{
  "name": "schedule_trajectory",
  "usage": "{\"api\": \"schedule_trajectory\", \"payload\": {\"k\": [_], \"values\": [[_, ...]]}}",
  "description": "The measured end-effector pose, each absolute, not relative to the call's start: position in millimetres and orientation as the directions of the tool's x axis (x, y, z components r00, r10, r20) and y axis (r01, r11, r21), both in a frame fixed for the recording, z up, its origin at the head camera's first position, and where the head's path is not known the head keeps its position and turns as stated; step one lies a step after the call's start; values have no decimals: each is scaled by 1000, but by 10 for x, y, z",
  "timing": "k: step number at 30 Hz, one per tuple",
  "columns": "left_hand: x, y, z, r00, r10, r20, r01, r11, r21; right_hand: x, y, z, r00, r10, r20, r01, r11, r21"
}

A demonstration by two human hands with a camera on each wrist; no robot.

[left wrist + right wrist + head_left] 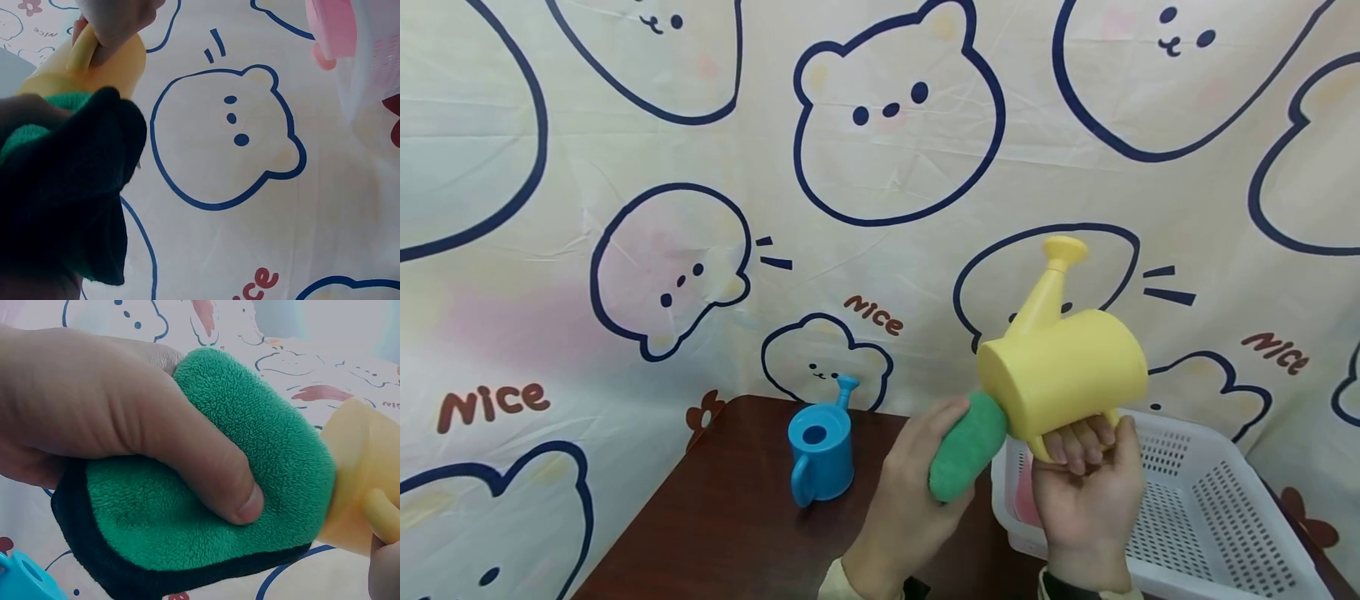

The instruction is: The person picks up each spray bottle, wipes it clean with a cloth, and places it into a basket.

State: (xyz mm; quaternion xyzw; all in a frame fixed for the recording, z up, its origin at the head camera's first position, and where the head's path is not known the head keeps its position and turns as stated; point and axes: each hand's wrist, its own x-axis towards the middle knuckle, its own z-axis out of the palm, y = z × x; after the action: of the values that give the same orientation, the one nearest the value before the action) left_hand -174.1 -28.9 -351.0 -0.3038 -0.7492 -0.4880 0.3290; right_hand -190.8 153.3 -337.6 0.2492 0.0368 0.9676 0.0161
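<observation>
My left hand (pixel 917 492) grips a green plush cloth (pixel 967 447) with a dark backing. In the right wrist view the thumb presses on the fuzzy side of the cloth (pixel 269 437). Its edge meets the flat end of a yellow toy watering can (pixel 1075 367), held up in the air and tipped on its side, spout upward. My right hand (pixel 1090 492) has its fingers curled round the can's handle. In the left wrist view the cloth (pixel 81 187) hides much of the left hand.
A blue toy watering can (pixel 823 454) stands on the dark brown table (pixel 715 517). To the right is a white perforated basket (pixel 1217 500) with a pink item (pixel 1027 496) at its left side. A cartoon-printed sheet (pixel 895 183) hangs behind the table.
</observation>
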Motion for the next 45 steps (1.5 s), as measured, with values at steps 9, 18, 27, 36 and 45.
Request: {"api": "schedule_trajectory", "payload": {"k": [9, 18, 27, 36, 45], "values": [[-1779, -300, -3517, -596, -63, 800, 738, 349, 577, -1885, 1458, -3365, -846, 19, 533, -52, -998, -46], [-1772, -354, -3496, -595, -283, 752, 675, 333, 659, -1878, 1367, -3348, -827, 33, 561, -208, -945, -252], [-1769, -429, -3466, -596, -265, 758, 689, 317, 652, -1844, 1400, -3269, -828, 361, 429, -561, -517, -647], [-1746, -443, -3446, -550, -195, 812, 710, 402, 578, -1885, 1363, -3393, -683, 456, 571, -574, 150, -805], [-1759, -429, -3460, -440, 47, 897, 772, 529, 351, -1908, 1339, -3427, -545, 289, 787, -543, 593, -594]]}}
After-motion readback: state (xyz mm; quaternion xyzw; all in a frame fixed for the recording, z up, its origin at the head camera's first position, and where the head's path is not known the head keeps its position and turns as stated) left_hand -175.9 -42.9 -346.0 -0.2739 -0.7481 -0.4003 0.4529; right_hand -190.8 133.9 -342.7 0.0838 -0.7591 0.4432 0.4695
